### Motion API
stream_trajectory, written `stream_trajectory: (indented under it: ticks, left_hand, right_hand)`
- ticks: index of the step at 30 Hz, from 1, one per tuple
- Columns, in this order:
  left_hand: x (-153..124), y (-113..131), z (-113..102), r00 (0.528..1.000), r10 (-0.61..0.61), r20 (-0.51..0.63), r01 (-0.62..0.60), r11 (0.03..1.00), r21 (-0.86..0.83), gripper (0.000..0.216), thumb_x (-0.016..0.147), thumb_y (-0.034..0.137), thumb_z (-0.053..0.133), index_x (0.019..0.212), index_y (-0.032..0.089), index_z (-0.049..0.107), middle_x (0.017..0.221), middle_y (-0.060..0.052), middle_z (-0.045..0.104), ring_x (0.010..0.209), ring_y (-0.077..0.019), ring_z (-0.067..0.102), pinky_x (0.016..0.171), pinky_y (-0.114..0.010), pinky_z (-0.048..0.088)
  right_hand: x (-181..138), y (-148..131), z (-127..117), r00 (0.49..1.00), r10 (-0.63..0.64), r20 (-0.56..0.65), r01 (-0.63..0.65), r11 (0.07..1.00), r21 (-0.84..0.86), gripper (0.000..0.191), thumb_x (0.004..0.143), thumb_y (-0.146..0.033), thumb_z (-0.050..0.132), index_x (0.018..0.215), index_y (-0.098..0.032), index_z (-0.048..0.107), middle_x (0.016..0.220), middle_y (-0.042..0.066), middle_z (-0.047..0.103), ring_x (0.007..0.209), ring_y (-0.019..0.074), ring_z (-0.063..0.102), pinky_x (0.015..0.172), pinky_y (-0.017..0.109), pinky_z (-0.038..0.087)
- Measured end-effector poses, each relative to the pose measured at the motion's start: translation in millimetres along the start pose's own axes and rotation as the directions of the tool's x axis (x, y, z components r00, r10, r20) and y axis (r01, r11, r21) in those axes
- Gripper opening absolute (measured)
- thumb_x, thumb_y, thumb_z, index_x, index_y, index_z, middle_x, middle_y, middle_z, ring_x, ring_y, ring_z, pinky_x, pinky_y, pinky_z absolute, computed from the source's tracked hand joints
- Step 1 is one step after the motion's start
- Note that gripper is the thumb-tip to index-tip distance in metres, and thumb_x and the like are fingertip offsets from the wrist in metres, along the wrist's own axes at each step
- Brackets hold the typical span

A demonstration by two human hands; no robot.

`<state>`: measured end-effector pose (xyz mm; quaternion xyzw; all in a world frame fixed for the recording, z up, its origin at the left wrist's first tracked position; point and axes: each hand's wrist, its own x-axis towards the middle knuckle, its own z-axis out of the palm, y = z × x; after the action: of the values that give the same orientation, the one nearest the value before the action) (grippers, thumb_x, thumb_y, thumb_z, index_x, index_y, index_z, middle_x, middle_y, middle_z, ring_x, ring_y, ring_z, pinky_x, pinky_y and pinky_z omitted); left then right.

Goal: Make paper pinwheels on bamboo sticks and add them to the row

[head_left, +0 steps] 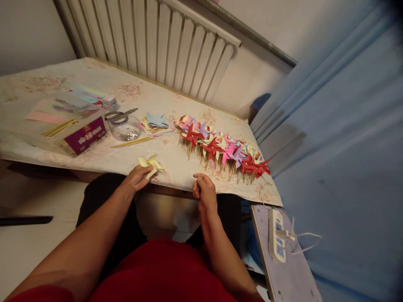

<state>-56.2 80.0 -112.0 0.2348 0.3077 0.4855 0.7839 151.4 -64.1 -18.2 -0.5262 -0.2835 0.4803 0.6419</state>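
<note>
A pale yellow paper pinwheel (152, 165) is pinched in my left hand (138, 178) above the table's front edge. My right hand (205, 189) is closed a short way to the right, its fingers curled and pressed together. Whatever lies in those fingers is too small to make out. Beyond my right hand stand rows of finished paper pinwheels (227, 152) on thin wooden sticks, in red, pink, purple and yellow. Ahead of my left hand lie a few loose wooden sticks (132, 142) and a stack of coloured paper pieces (157, 121).
A round clear dish (115, 132) holds small shiny pins, with scissors (121, 116) across its rim. Left of it sits a clear plastic box (63, 147) with sticks and paper. A power strip (277, 241) rests on a stool (296, 277) at right, beside a blue curtain (340, 147).
</note>
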Motion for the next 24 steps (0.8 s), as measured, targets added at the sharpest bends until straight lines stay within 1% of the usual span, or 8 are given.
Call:
stream_trajectory:
  ticks: [8, 15, 18, 22, 24]
  left_hand:
    - [0.8, -0.3, -0.9, 1.000, 0.008, 0.004, -0.008, 1.000, 0.002, 0.029, 0.063, 0.000, 0.072, 0.091, 0.006, 0.068, 0.082, -0.011, 0.071, 0.068, -0.0171, 0.067, 0.061, -0.027, 0.059]
    - [2.8, -1.2, -4.2, 1.000, 0.011, 0.015, -0.011, 1.000, 0.003, 0.029, 0.063, 0.001, 0.072, 0.091, 0.006, 0.068, 0.082, -0.010, 0.071, 0.069, -0.0169, 0.067, 0.062, -0.028, 0.060]
    - [3.2, -1.4, -4.7, 1.000, 0.011, 0.016, -0.011, 1.000, 0.004, 0.026, 0.063, 0.002, 0.073, 0.088, 0.006, 0.069, 0.081, -0.010, 0.070, 0.066, -0.0163, 0.067, 0.061, -0.027, 0.060]
    - [3.6, -1.9, -5.0, 1.000, 0.009, 0.011, -0.009, 1.000, 0.005, 0.023, 0.063, 0.002, 0.073, 0.086, 0.006, 0.069, 0.079, -0.009, 0.070, 0.064, -0.0154, 0.066, 0.061, -0.027, 0.060]
    - [3.5, -1.8, -4.8, 1.000, 0.007, 0.006, -0.007, 1.000, 0.005, 0.024, 0.063, 0.002, 0.073, 0.086, 0.006, 0.069, 0.079, -0.009, 0.070, 0.064, -0.0153, 0.066, 0.061, -0.026, 0.059]
  right_hand:
    - [-1.1, -1.3, -0.8, 1.000, -0.018, -0.023, 0.018, 1.000, 0.002, 0.019, 0.077, -0.037, 0.060, 0.082, -0.018, 0.061, 0.042, -0.011, 0.043, 0.034, 0.0041, 0.024, 0.036, 0.019, 0.015]
    - [0.1, 1.1, -1.5, 1.000, 0.005, 0.010, -0.006, 1.000, 0.004, 0.022, 0.074, -0.032, 0.059, 0.091, -0.017, 0.062, 0.047, -0.009, 0.050, 0.033, 0.0034, 0.022, 0.036, 0.019, 0.013]
    - [0.6, 1.9, -2.1, 1.000, 0.012, 0.008, -0.012, 1.000, 0.003, 0.020, 0.075, -0.034, 0.058, 0.087, -0.018, 0.060, 0.044, -0.010, 0.047, 0.033, 0.0036, 0.021, 0.035, 0.019, 0.013]
    - [-0.3, 1.7, -2.3, 1.000, 0.008, -0.008, -0.008, 1.000, 0.005, 0.018, 0.076, -0.037, 0.057, 0.080, -0.020, 0.057, 0.039, -0.013, 0.038, 0.033, 0.0041, 0.018, 0.035, 0.018, 0.013]
    - [-0.9, 1.3, -2.1, 1.000, 0.003, -0.008, -0.003, 1.000, 0.016, 0.018, 0.077, -0.038, 0.057, 0.079, -0.020, 0.056, 0.039, -0.013, 0.037, 0.033, 0.0041, 0.018, 0.035, 0.018, 0.012]
